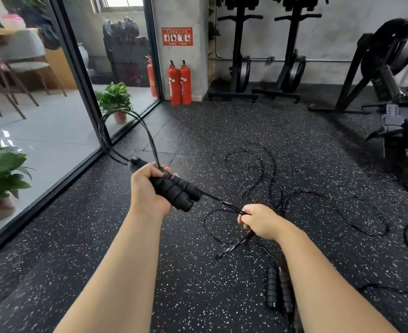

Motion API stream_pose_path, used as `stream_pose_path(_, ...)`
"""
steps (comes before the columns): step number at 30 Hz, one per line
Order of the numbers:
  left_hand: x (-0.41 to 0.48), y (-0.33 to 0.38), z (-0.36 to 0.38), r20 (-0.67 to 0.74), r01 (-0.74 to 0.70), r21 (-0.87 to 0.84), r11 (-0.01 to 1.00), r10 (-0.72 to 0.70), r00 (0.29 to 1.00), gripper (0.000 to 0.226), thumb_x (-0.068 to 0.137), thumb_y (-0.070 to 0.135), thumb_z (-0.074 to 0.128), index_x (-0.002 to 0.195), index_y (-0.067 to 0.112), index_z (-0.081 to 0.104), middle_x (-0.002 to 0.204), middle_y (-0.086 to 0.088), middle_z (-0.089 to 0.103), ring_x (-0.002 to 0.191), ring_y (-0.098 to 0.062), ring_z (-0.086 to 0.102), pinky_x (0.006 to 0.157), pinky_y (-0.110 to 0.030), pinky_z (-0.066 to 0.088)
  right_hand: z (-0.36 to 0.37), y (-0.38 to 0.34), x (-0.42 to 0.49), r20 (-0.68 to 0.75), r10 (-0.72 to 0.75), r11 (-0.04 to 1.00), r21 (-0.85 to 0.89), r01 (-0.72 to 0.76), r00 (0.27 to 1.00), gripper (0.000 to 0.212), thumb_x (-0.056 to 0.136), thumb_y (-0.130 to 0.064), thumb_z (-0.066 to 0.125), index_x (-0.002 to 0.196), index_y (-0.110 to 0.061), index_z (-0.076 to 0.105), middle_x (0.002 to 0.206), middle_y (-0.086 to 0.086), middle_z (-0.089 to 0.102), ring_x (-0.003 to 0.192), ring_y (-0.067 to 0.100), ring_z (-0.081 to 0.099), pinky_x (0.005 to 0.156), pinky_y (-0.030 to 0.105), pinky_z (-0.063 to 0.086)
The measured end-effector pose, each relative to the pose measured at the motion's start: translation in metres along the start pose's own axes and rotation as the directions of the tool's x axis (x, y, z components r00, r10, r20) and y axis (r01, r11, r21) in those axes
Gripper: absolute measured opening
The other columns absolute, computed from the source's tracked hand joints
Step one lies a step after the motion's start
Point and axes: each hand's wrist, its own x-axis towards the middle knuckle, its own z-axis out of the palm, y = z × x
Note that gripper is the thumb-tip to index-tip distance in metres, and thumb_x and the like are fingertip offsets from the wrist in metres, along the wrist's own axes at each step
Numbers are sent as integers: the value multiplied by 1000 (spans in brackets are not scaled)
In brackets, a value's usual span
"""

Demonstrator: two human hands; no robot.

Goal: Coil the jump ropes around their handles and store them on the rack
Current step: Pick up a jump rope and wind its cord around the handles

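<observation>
Left of the loose ropes (294, 188) on the floor (198, 272) — paired handles (176, 191), held up. Nearer than the ropes — two more handles (278, 289). Behind, by the wall, fire extinguishers (180, 82); further left, a potted plant (115, 99).

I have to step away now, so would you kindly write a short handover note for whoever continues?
Left hand grips a pair of handles, with rope loops arching above it.
Right hand pinches that rope's strands, pulled taut from the handles.
More ropes lie tangled on the floor; another handle pair lies by the right forearm.
Done: nothing stored.
Left: wrap this rope, coil the others, rack them all. No rack in view.
</observation>
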Motion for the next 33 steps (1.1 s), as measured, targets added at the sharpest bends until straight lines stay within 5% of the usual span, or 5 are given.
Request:
stream_pose_path(5,2,-5,-8,-52,0,-10,1000,-1,999,20,78,-2,35,66,12,41,60,-2,55,68,-16,54,78,-30,45,-4,2,3,-183,-10,999,-43,2,983,26,97,-16,41,81,-16,61,72,2,58,64,18,49,61,33,39)
stream_pose_path(10,-9,-32,-1,51,253,189,949,-266,963,31,56,-4,45,85,7,47,71,-14,66,91,-29,66,79,-37,50,-7,-14,3,-281,-102,995,-41,94,954,24,97,-17,41,84,-14,62,69,-1,54,63,18,48,60,33,39)
stream_pose_path(15,-26,-60,23,136,389,344,855,-455,880,37,53,-3,41,88,6,53,87,-14,61,81,-28,65,75,-36,50,1,-41,-5,-263,-194,981,-71,182,945,20,80,-27,41,84,-19,59,86,0,67,84,27,61,78,41,51)
stream_pose_path(25,-9,-23,14,97,145,137,980,-159,983,23,54,-2,40,71,12,46,69,-3,49,61,-16,49,66,-29,48,1,-14,-3,-114,-90,965,-254,59,989,24,99,-20,33,92,-21,56,74,-8,52,67,13,46,77,35,33)
stream_pose_path(33,3,-10,-9,-20,60,-16,998,-60,998,17,73,-5,37,73,11,43,55,-1,56,71,-18,57,75,-29,49,-6,-11,-4,-286,-62,974,-228,-5,956,27,101,-28,35,85,-20,56,76,-4,53,75,19,50,73,33,32)
